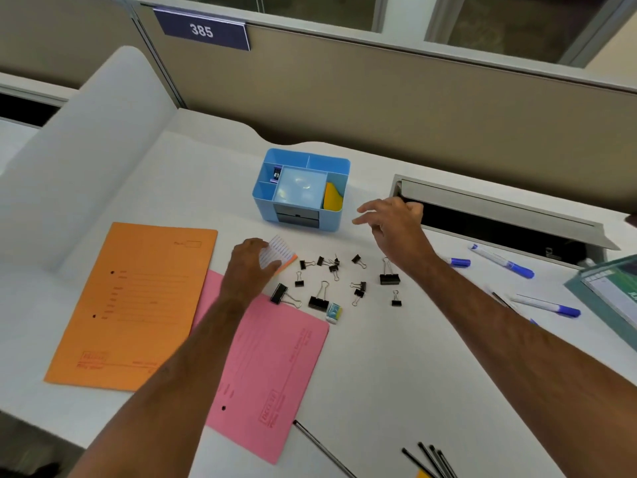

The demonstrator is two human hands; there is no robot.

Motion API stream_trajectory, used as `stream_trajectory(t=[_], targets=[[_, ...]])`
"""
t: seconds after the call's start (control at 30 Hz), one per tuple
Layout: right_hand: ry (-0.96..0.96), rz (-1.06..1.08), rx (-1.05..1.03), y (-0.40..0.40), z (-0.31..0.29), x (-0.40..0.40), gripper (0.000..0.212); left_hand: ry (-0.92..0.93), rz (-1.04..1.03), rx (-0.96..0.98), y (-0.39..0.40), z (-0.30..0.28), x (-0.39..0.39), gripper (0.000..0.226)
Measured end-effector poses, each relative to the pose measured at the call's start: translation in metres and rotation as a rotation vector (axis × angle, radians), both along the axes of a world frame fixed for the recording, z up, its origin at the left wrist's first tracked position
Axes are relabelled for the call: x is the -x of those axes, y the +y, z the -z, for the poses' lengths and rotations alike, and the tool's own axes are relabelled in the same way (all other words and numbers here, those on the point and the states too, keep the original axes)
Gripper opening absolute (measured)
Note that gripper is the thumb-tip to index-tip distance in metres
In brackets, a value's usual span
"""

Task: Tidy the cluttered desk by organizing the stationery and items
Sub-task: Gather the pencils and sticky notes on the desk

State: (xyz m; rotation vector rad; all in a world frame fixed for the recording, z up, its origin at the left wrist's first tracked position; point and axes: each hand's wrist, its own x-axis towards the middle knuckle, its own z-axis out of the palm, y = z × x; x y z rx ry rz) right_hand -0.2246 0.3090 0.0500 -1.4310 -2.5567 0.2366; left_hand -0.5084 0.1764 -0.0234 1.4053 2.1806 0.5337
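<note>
White desk [396,357]; left hand [250,263] gripping notepad [277,253], right hand [396,224] loose-fingered, empty.

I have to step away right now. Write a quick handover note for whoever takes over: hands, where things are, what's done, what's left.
Left hand grips a small lined notepad just above the pink folder.
Right hand hovers open beside the blue organizer, holding nothing.
Done, as it seems: yellow sticky notes and one small item sit in organizer compartments.
Left: black binder clips and an eraser scattered on the desk; blue markers loose at right; black pens at the near edge; orange folder and pink folder lying flat.
</note>
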Motion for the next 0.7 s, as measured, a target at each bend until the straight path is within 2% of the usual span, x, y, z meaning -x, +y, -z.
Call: stream_trajectory(t=[0.27, 0.47, 0.7], targets=[[0.078, 0.041, 0.116, -0.033, 0.027, -0.022, 0.039, 0.114, 0.105, 0.089, 0.003, 0.001, 0.001, 0.080], [0.050, 0.063, 0.191, -0.044, 0.028, -0.026, 0.036, 0.080, 0.058, 0.084, 0.012, -0.001, 0.003, 0.063], [0.068, 0.070, 0.222, -0.051, 0.029, -0.030, 0.030, 0.205, 0.015, 0.134, 0.011, -0.001, 0.002, 0.074]])
